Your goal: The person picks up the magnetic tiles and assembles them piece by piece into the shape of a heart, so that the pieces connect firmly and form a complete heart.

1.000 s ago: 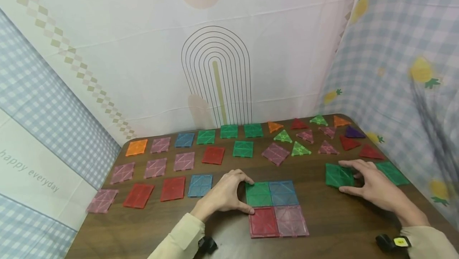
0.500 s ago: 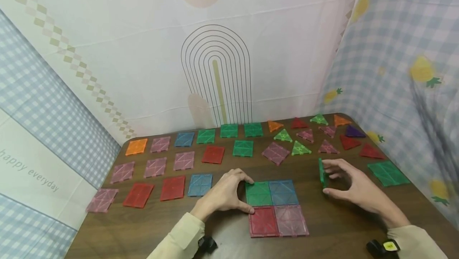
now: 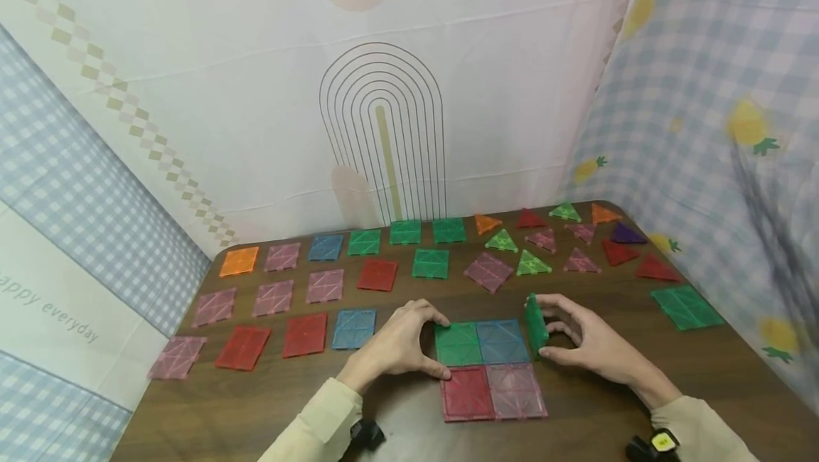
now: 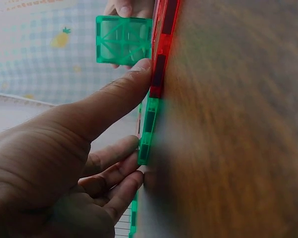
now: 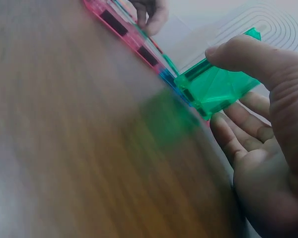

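Four translucent square magnetic tiles lie flat edge to edge in a block: green (image 3: 457, 344), blue (image 3: 504, 341), red (image 3: 468, 394) and pink (image 3: 517, 391). My left hand (image 3: 398, 348) rests at the block's left side, thumb on the red tile near its joint with the green one, fingertips along the green edge. On the other side, my right hand (image 3: 591, 341) pinches another green square tile (image 3: 536, 325) between thumb and fingers. That tile stands upright, close beside the blue tile's right edge; in the right wrist view its lower edge (image 5: 216, 110) overlaps the block's side.
Loose square tiles lie in rows at the left and back, among them a red tile (image 3: 305, 335) and an orange tile (image 3: 239, 261). Small triangles, such as a lime one (image 3: 532, 263), gather at the back right. A green square (image 3: 687, 307) lies near the table's right edge.
My right hand has carried the green tile leftward from the right side to the block, turning it upright on the way. The left hand has kept its place.
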Demonstrator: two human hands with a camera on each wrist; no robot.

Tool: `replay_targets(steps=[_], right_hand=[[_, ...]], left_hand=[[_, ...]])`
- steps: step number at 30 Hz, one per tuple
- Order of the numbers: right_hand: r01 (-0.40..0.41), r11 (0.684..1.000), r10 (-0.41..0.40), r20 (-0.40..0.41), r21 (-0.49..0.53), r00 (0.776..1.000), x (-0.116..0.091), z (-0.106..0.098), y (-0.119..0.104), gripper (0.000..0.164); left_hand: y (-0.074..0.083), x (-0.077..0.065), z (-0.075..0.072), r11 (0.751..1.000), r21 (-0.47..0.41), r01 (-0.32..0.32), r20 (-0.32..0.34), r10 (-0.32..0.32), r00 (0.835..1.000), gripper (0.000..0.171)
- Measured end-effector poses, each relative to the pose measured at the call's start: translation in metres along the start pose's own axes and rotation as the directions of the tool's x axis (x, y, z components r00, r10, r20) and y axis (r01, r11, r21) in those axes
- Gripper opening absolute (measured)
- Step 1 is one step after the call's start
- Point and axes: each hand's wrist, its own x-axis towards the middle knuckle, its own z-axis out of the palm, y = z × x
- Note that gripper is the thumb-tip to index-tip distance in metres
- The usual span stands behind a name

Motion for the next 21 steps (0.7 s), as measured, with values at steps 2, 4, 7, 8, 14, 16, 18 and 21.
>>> replay_targets(steps=[2,4,7,8,14,16,18,21], right_hand=[[0.007,1.0,-0.007,0.009,0.007,1.0,0.0013,0.0022,0.0006,0.077],[0.007,1.0,-0.007,0.012,0.009,1.0,0.002,0.0037,0.0004,0.077],[0.005,1.0,-0.005,0.016,0.011,1.0,0.0026,0.005,-0.0004,0.078],[0.007,1.0,-0.007,0.02,0.013,1.0,0.0027,0.0053,-0.0005,0.078],[0.025,1.0,-0.025,0.036,-0.001,0.999,0.0038,0.0059,-0.0007,0.079],[0.036,0.999,-0.036,0.04,-0.013,0.999,0.0042,0.0058,-0.0006,0.08],[0.047,0.999,-0.046,0.045,-0.019,0.998,0.0045,0.0057,-0.001,0.08],[0.048,0.999,-0.047,0.05,-0.018,0.998,0.0043,0.0059,-0.0019,0.082]], left_hand=[[-0.0001,0.0,0.0001,1.0,-0.002,-0.003,-0.003,0.003,1.0,0.076],[-0.0007,0.0,0.0005,1.0,-0.002,-0.006,-0.006,0.006,1.0,0.076],[-0.0018,0.0004,0.0014,1.0,-0.006,-0.005,-0.009,0.005,1.0,0.077],[-0.0022,0.0004,0.0017,1.0,-0.007,-0.005,-0.01,0.005,1.0,0.077],[-0.0018,-0.0001,0.002,1.0,-0.008,-0.002,-0.006,0.002,1.0,0.076],[-0.0012,-0.0003,0.0017,1.0,-0.007,0.003,-0.006,-0.003,1.0,0.076],[-0.0007,-0.0005,0.0012,1.0,-0.007,0.009,-0.007,-0.009,1.0,0.076],[-0.0002,-0.0006,0.0006,1.0,-0.012,0.012,-0.008,-0.012,1.0,0.076]])
